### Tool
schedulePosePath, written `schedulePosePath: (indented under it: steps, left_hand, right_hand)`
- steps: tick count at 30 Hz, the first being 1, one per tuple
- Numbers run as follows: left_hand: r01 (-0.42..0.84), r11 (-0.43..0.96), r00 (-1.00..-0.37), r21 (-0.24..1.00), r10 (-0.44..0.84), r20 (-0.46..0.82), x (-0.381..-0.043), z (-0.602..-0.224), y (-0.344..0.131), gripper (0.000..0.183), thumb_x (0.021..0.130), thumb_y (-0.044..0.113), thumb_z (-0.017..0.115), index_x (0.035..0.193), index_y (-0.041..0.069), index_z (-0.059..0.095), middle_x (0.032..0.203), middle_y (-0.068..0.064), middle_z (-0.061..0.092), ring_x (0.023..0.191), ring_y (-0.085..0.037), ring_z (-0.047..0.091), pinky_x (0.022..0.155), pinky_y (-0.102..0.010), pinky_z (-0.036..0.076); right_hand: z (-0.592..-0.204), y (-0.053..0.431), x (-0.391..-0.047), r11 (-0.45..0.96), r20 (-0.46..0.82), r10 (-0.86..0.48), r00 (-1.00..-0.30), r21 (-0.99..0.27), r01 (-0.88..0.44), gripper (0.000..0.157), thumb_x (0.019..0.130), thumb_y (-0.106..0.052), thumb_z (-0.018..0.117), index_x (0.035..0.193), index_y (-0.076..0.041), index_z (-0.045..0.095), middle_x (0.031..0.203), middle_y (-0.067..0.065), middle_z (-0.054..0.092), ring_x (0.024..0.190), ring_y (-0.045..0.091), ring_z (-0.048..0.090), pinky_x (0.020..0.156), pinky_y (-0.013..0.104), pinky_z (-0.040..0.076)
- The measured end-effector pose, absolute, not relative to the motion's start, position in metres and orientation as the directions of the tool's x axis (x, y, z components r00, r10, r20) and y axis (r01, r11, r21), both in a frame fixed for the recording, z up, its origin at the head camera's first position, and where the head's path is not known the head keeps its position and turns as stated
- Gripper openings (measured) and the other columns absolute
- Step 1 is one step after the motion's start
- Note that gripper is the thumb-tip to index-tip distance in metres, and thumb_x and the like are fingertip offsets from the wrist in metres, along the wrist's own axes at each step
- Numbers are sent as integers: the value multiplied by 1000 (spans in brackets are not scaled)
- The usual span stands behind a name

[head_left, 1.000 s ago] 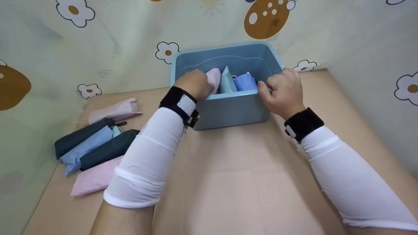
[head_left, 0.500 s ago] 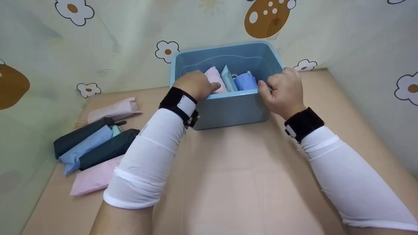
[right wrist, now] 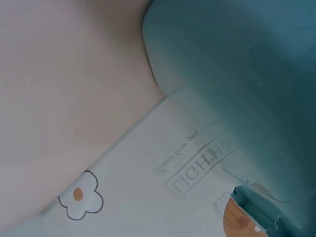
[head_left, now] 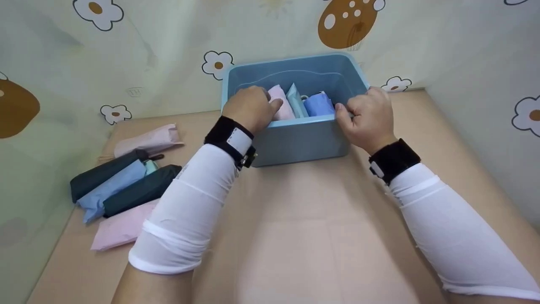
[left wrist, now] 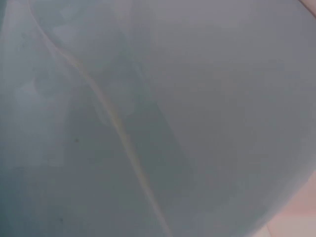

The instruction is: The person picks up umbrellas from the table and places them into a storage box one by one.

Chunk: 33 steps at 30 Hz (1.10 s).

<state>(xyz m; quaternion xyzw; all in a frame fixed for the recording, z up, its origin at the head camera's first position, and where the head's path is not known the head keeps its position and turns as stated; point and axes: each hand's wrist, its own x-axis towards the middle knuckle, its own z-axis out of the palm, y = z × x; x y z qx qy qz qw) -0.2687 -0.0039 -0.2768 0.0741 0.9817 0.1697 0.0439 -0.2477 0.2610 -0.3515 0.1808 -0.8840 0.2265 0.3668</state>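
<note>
In the head view a blue plastic bin [head_left: 301, 143] stands at the back of the table. Inside, side by side, are a pink wrapped bundle [head_left: 282, 103], a teal one [head_left: 298, 103] and a blue one [head_left: 319, 104]; they look like folded umbrellas in sleeves. My left hand [head_left: 252, 107] reaches over the front left rim, its thumb raised beside the pink bundle and its other fingers mostly hidden in the bin. My right hand [head_left: 368, 120] grips the front right corner of the rim. The bin's wall [left wrist: 207, 118] fills most of the left wrist view.
Left of the bin lie more bundles: a pale pink one [head_left: 147, 140], two dark green ones [head_left: 141, 190], a blue one [head_left: 112, 185] with a bit of mint beside it, and a pink one [head_left: 122, 228]. A patterned curtain [head_left: 168, 50] hangs close behind the bin.
The pink bundle in the bin has settled leaning left against the left hand's side. That hand's thumb has come out and lifted, and the hand has risen slightly. The right hand stays on the rim.
</note>
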Motion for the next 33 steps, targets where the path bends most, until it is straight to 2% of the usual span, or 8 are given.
schedulePosePath:
  steps: [1,3,9,14,23,30,33]
  left_hand:
    - [135,924,-987,358,157,-32,-267,-277,-6,55,108,53,47,140,14,67,132,-8,73,119,-26,69,104,-44,54]
    - [164,908,-986,385,160,41,-264,-279,-10,54,108,51,48,144,15,65,143,-6,69,127,-24,66,110,-45,52]
    - [272,881,-955,388,199,218,-250,-287,-42,55,107,53,50,144,15,64,143,-5,68,135,-25,61,116,-46,47]
    - [242,911,-956,335,166,241,-235,-289,-87,58,108,51,50,152,14,55,155,-12,57,147,-33,50,123,-56,35]
    - [139,955,-989,262,119,93,-197,-305,-166,71,104,47,60,161,11,40,160,-31,43,146,-56,39,120,-71,26]
    - [79,977,-982,200,111,-154,-171,-325,-204,80,104,55,57,165,12,30,163,-37,32,149,-62,27,117,-79,21]
    - [61,978,-966,200,108,-236,-162,-331,-214,85,102,57,59,165,9,29,162,-39,30,147,-64,29,114,-81,26]
  right_hand:
    - [-352,260,-248,831,731,-155,-665,-268,-488,58,99,-35,51,51,-3,49,50,13,43,62,34,41,77,51,38]
    - [-352,260,-250,827,734,-160,-660,-266,-496,57,98,-34,52,50,-3,48,50,13,43,62,34,40,76,51,37]
    - [-352,261,-252,820,744,-167,-647,-261,-510,56,97,-35,52,50,-4,47,50,12,41,62,35,40,74,50,35]
    - [-349,267,-254,817,748,-172,-641,-255,-517,56,98,-34,51,50,-4,47,50,12,41,63,36,41,77,53,36]
    - [-344,288,-245,839,752,-148,-643,-248,-484,56,98,-32,50,51,-3,45,51,14,40,63,37,40,77,54,35]
    - [-342,295,-241,847,742,-143,-655,-251,-469,56,98,-32,49,51,-3,44,51,14,40,63,37,40,78,55,36]
    - [-343,294,-240,846,749,-140,-648,-249,-471,56,98,-32,49,51,-3,44,51,14,40,63,36,40,79,56,37]
